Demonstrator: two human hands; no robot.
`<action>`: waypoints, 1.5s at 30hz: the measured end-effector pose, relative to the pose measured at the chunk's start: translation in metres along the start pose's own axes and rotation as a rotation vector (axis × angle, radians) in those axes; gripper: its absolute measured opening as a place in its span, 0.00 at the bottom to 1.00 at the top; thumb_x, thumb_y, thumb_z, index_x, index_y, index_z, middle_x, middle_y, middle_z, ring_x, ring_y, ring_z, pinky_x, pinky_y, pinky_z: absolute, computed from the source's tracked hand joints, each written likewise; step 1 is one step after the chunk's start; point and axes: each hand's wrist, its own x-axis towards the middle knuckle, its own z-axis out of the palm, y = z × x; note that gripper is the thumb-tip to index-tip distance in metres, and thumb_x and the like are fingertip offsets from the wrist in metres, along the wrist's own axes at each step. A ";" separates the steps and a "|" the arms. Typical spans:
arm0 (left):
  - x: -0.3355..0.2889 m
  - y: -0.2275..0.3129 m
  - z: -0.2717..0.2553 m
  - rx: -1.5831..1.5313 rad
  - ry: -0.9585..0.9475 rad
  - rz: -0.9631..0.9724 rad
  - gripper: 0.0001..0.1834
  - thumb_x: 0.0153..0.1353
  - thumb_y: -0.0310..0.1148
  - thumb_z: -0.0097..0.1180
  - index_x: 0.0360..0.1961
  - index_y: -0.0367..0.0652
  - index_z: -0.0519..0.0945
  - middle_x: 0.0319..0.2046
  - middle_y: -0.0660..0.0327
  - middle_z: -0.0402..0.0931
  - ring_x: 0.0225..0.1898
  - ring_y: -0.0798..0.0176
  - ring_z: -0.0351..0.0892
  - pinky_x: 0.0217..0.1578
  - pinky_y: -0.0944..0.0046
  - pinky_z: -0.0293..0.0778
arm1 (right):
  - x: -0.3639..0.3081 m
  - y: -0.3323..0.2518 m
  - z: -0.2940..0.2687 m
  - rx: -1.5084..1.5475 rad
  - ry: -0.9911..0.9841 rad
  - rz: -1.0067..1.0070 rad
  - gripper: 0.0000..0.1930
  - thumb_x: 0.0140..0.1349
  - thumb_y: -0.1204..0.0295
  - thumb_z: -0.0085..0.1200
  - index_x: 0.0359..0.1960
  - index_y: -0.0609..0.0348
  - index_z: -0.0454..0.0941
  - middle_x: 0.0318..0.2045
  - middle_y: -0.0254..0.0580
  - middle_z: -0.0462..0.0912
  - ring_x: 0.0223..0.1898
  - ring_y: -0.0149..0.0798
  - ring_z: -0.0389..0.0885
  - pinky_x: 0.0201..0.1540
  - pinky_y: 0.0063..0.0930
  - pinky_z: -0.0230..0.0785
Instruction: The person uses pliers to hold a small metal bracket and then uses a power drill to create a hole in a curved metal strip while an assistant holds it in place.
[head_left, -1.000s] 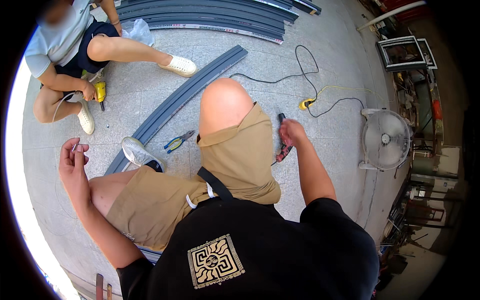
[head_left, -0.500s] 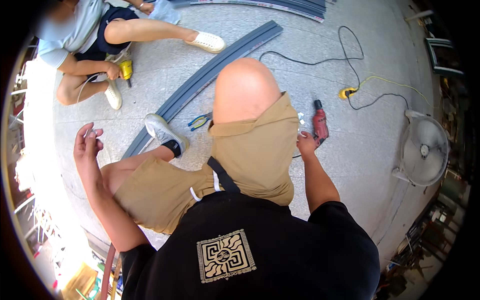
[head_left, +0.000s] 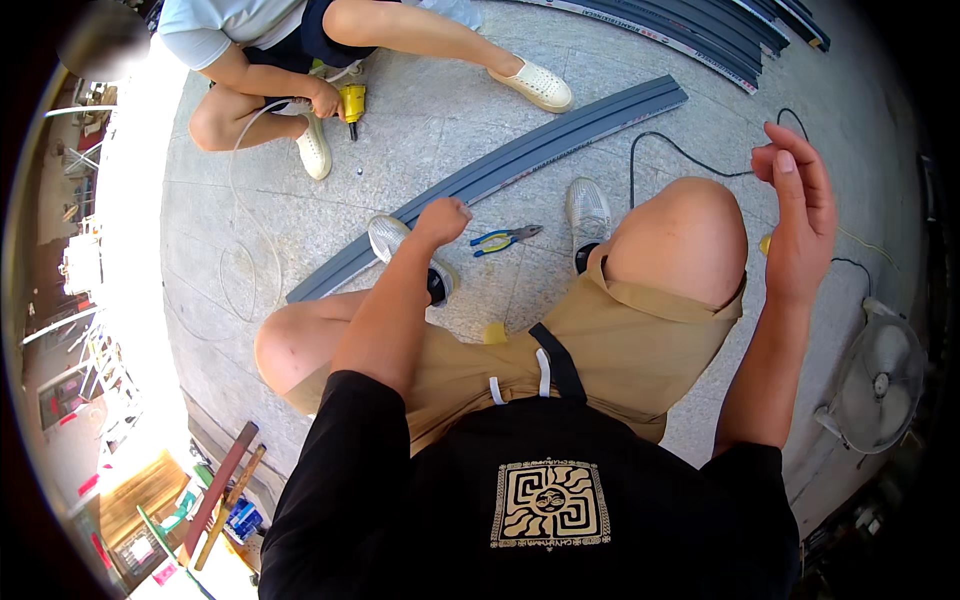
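My left hand (head_left: 441,221) is closed, its fingertips by the near edge of a long grey grooved profile (head_left: 590,118) on the floor. Whatever it pinches, if anything, is too small to make out. Just right of it lie pliers (head_left: 508,239) with blue and yellow handles, their jaws pointing right. High over my right knee, my right hand (head_left: 803,215) is raised with its fingers loosely bent and the thumb apart, nothing visible in it. My left shoe (head_left: 388,238) is against the profile.
Across the profile a co-worker sits holding a yellow power tool (head_left: 352,101) with a pale hose (head_left: 234,200). More grey profiles (head_left: 690,45) are stacked at the far right. A black cable (head_left: 690,150) runs behind my right knee towards a floor fan (head_left: 880,385). Wooden strips (head_left: 222,490) stand at lower left.
My left hand has swung right and inward to the profile. My right hand has left the red drill on the floor and risen; the drill is out of sight. My view has shifted left.
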 end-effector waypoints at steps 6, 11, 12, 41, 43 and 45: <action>0.017 -0.044 0.092 0.314 -0.034 0.062 0.14 0.64 0.42 0.64 0.41 0.46 0.92 0.46 0.43 0.86 0.50 0.38 0.86 0.51 0.44 0.82 | -0.011 -0.034 0.071 -0.653 -0.220 -0.222 0.06 0.71 0.75 0.66 0.44 0.64 0.88 0.31 0.42 0.87 0.32 0.27 0.84 0.36 0.28 0.78; 0.021 -0.052 0.117 0.323 -0.135 0.120 0.14 0.65 0.34 0.63 0.47 0.43 0.92 0.76 0.46 0.64 0.74 0.42 0.67 0.66 0.44 0.77 | -0.001 -0.021 0.071 -0.458 -0.158 0.007 0.04 0.71 0.76 0.64 0.41 0.65 0.88 0.29 0.38 0.88 0.27 0.26 0.82 0.32 0.22 0.74; 0.021 -0.053 0.121 0.307 -0.108 0.151 0.13 0.63 0.33 0.63 0.46 0.43 0.93 0.78 0.46 0.63 0.76 0.41 0.65 0.70 0.44 0.74 | 0.001 -0.019 0.071 -0.463 -0.138 0.049 0.04 0.71 0.76 0.64 0.40 0.65 0.88 0.29 0.39 0.88 0.27 0.26 0.82 0.31 0.22 0.74; 0.037 -0.038 0.201 0.251 -0.075 -0.003 0.19 0.65 0.41 0.63 0.43 0.33 0.92 0.53 0.43 0.86 0.54 0.41 0.87 0.55 0.46 0.82 | 0.007 -0.015 0.055 -0.597 -0.167 -0.064 0.09 0.70 0.66 0.63 0.38 0.59 0.87 0.29 0.47 0.88 0.31 0.48 0.89 0.34 0.39 0.78; 0.044 -0.029 0.187 0.471 -0.298 0.178 0.23 0.62 0.50 0.67 0.43 0.40 0.92 0.45 0.46 0.89 0.48 0.42 0.89 0.51 0.46 0.83 | 0.005 -0.015 0.055 -0.584 -0.197 -0.034 0.10 0.69 0.65 0.63 0.38 0.59 0.88 0.29 0.47 0.88 0.31 0.48 0.89 0.34 0.39 0.79; 0.048 -0.014 0.167 0.516 -0.360 0.368 0.26 0.60 0.58 0.65 0.38 0.44 0.93 0.39 0.48 0.90 0.46 0.44 0.91 0.50 0.48 0.85 | 0.009 -0.015 0.060 -0.597 -0.243 0.014 0.10 0.68 0.64 0.65 0.39 0.58 0.88 0.29 0.46 0.89 0.31 0.47 0.90 0.34 0.39 0.79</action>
